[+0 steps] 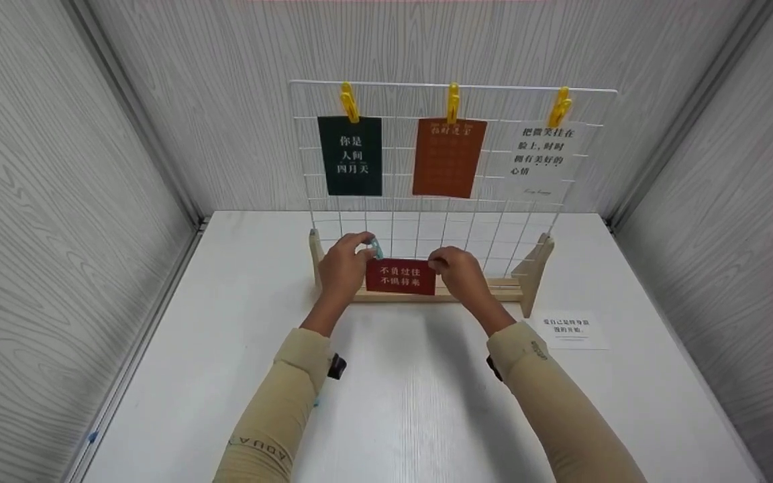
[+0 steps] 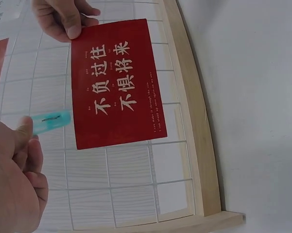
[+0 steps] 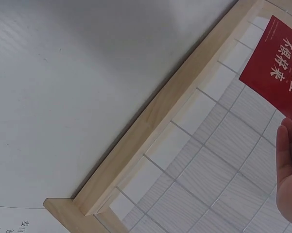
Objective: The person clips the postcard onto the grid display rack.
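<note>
A red card (image 1: 400, 285) with pale lettering is held in front of the lower part of a white wire grid (image 1: 494, 231). My right hand (image 1: 461, 270) pinches the card's top right corner. At its top left corner, my left hand (image 1: 345, 265) pinches a light-blue clothespin (image 2: 49, 122) between thumb and fingers. In the left wrist view the clothespin's tip lies right at the card's edge; whether it bites on the card or the wire I cannot tell. Only part of the right hand (image 3: 287, 179) and of the card (image 3: 267, 73) shows in the right wrist view.
Yellow clothespins hold a dark green card (image 1: 354, 181), an orange card (image 1: 448, 164) and a white card (image 1: 537, 176) on the upper grid. A wooden stand (image 1: 533, 272) carries the grid. Another white card (image 1: 571, 339) lies on the white table (image 1: 239, 322), right of the stand.
</note>
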A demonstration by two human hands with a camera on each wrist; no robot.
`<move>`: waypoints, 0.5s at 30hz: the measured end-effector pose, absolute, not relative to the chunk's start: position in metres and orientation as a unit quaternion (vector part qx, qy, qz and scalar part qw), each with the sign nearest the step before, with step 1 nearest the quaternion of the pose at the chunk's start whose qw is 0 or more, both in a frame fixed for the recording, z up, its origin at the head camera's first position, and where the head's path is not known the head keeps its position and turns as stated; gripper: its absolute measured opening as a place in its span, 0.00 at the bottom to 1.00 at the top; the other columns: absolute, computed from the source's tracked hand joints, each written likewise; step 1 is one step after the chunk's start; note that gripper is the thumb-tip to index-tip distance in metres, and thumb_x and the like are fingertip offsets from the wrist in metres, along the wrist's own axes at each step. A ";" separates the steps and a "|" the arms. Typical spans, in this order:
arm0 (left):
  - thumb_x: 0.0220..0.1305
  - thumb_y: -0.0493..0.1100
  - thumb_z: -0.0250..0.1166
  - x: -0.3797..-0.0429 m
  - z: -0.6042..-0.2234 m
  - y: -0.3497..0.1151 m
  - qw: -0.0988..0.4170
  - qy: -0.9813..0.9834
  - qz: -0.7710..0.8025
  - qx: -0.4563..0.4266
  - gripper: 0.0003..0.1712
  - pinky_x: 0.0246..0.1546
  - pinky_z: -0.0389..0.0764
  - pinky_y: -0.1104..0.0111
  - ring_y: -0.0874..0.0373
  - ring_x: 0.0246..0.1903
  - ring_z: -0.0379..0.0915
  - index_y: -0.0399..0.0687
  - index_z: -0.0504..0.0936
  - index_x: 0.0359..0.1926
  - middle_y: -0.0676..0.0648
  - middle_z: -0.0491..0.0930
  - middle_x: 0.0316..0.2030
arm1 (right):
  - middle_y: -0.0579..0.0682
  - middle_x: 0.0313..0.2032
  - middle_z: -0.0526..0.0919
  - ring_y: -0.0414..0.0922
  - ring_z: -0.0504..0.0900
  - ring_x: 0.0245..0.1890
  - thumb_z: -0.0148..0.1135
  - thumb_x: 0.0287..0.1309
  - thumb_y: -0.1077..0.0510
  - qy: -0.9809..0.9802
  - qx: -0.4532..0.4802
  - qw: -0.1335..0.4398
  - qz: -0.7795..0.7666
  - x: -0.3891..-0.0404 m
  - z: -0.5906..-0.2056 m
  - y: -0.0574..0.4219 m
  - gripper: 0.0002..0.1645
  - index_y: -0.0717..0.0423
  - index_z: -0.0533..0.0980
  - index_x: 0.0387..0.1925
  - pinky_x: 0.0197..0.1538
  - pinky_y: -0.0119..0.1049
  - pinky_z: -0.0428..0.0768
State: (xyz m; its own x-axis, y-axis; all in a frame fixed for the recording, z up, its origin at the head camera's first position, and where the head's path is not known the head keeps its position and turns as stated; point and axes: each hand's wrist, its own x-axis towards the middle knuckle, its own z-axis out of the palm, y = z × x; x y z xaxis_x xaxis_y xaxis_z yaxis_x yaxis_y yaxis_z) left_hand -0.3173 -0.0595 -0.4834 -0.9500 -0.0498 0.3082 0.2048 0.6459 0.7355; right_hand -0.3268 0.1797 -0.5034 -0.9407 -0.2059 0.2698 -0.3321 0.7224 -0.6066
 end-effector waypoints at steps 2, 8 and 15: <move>0.68 0.47 0.66 -0.319 -0.483 -0.058 0.164 -0.893 -0.416 -0.046 0.15 0.40 0.79 0.60 0.56 0.53 0.82 0.58 0.84 0.54 0.55 0.84 0.53 | 0.53 0.40 0.87 0.47 0.85 0.41 0.61 0.68 0.63 -0.925 0.143 0.095 0.340 -0.330 -0.503 0.178 0.07 0.59 0.84 0.41 0.45 0.43 0.83; 0.68 0.46 0.66 -0.324 -0.482 -0.056 0.194 -0.888 -0.414 -0.051 0.13 0.39 0.80 0.61 0.58 0.52 0.82 0.59 0.86 0.52 0.56 0.85 0.51 | 0.53 0.40 0.87 0.48 0.85 0.42 0.61 0.69 0.63 -0.925 0.137 0.101 0.339 -0.337 -0.501 0.171 0.06 0.58 0.84 0.40 0.46 0.44 0.83; 0.67 0.43 0.66 -0.332 -0.483 -0.055 0.206 -0.881 -0.423 -0.044 0.13 0.45 0.81 0.58 0.57 0.54 0.82 0.57 0.87 0.51 0.56 0.86 0.51 | 0.53 0.40 0.87 0.48 0.85 0.44 0.61 0.68 0.64 -0.926 0.138 0.116 0.331 -0.340 -0.499 0.164 0.06 0.58 0.83 0.40 0.49 0.45 0.82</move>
State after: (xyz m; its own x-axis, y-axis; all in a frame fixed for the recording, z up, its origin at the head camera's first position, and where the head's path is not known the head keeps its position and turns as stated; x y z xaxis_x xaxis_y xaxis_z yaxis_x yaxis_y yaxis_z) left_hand -0.3316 -0.0551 -0.4833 -0.9110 -0.0972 0.4007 0.2519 0.6383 0.7274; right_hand -0.3399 0.1640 -0.4990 -0.9351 -0.1789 0.3060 -0.3324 0.7425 -0.5816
